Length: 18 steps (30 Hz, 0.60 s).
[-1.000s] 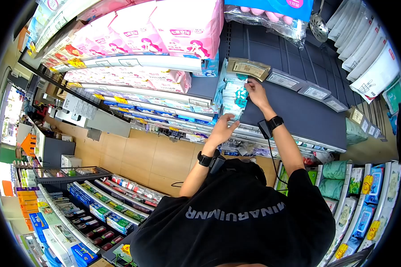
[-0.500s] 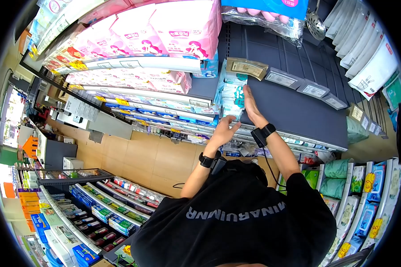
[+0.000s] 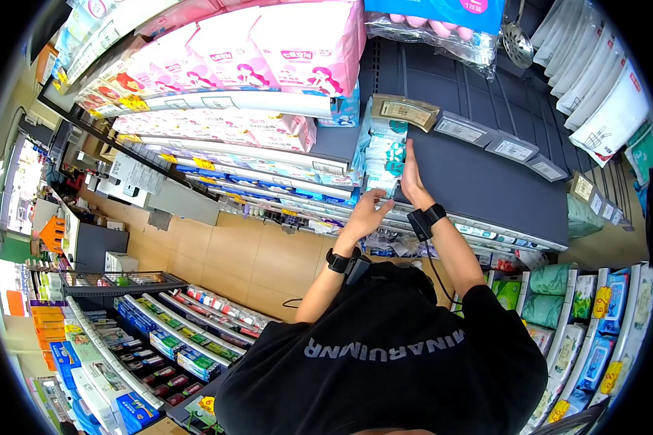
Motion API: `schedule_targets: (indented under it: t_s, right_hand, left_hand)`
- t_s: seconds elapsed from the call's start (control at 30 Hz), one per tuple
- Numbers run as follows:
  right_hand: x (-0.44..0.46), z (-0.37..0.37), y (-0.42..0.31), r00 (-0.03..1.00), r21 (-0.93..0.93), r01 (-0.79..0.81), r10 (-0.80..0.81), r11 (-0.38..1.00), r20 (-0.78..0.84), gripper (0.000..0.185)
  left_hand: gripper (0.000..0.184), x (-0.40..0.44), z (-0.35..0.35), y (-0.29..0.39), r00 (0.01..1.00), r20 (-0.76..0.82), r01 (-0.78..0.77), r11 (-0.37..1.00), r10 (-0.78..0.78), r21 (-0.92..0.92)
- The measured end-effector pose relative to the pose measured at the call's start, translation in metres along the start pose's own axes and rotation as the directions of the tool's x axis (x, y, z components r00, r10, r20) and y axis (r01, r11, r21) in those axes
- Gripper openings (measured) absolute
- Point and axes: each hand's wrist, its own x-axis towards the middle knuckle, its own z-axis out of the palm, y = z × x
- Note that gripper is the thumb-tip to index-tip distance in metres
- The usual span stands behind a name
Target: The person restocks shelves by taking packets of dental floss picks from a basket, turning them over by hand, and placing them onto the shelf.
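Observation:
White-and-teal packets stand in a row on the dark grey shelf, beside the pink packages. My right hand lies flat along the right side of the row, fingers stretched out and pointing away from me. At the near end of the row is my left hand, its thumb and fingers apart, fingertips at the lowest packet. Neither hand is wrapped round a packet. Both wrists wear black bands with small devices.
Large pink packages fill the upper left shelf. Price tag holders hang above the grey shelf. White hanging bags and a slotted metal ladle are at the upper right. Lower shelves hold boxed goods.
My right hand has gone from bent fingers at the far part of the row to lying flat along its side, nearer to me. My left hand has barely moved.

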Motion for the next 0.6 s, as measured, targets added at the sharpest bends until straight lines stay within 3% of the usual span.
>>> schedule_targets:
  t_s: [0.2, 0.4, 0.5, 0.6]
  right_hand:
    - [0.0, 0.005, 0.003, 0.998, 0.039, 0.043, -0.042, 0.998, -0.042, 0.084]
    - [0.006, -0.003, -0.004, 0.994, 0.12, -0.019, 0.005, 0.993, 0.113, 0.084]
    - [0.012, 0.0, -0.011, 0.992, 0.1, 0.072, -0.082, 0.992, 0.093, 0.083]
    - [0.018, 0.009, -0.017, 0.958, 0.109, 0.264, -0.274, 0.958, 0.087, 0.078]
  left_hand:
    - [0.048, 0.001, 0.003, -0.001, 1.0, -0.007, -0.022, 1.0, 0.023, 0.017]
    - [0.048, -0.003, 0.004, 0.002, 1.0, -0.016, -0.018, 1.0, 0.019, 0.023]
    - [0.047, -0.004, 0.003, 0.003, 1.0, -0.019, 0.003, 1.0, -0.003, -0.006]
    - [0.045, -0.005, 0.002, 0.004, 1.0, -0.025, -0.015, 1.0, 0.015, 0.016]
